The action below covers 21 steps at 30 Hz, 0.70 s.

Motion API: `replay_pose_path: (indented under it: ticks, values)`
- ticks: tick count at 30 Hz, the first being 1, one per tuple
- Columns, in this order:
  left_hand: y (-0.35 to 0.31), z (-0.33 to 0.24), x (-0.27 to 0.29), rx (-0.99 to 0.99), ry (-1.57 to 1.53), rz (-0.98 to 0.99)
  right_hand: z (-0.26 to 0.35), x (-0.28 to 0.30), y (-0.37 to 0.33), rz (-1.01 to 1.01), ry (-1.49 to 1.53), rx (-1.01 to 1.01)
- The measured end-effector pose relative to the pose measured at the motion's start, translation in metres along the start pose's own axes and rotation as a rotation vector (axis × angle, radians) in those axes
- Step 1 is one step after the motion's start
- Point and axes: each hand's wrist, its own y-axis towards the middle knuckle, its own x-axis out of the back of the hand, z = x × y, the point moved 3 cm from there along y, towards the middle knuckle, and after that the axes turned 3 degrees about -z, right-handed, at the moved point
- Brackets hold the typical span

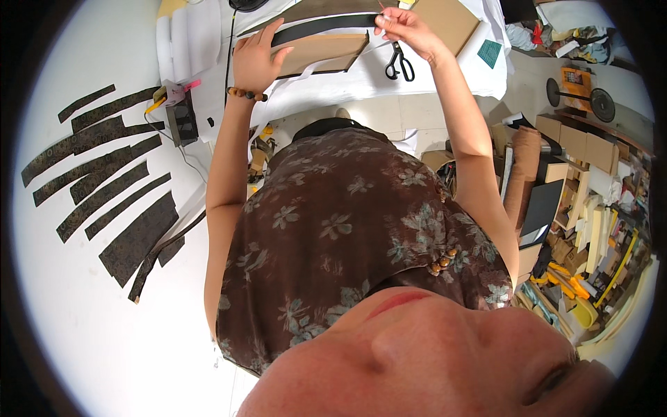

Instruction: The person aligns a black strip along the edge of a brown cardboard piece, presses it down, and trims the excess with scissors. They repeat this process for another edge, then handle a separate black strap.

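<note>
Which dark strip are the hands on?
The plain black strip, running from the left hand to the right hand. The patterned dark strips lie away from both hands, at picture left.

Brown roll (524, 167) beside black panel (543, 207) | white rolls (180, 48), upper left | green sheet (489, 53)

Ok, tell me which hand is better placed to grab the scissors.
Probably the right hand: the scissors lie close to it, though it's at the right end of the black strip. The left hand is farther, at the other end.
</note>
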Motion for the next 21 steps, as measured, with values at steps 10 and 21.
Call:
replay_pose_path:
  ticks: [10, 21]
  values:
    - [0.001, 0.003, -0.001, -0.003, 0.012, -0.008, -0.023, -0.015, 0.0, 0.031, 0.277, -0.059]
    - [0.007, 0.004, -0.005, 0.015, -0.019, 0.005, -0.027, -0.028, 0.005, -0.074, 0.218, -0.024]
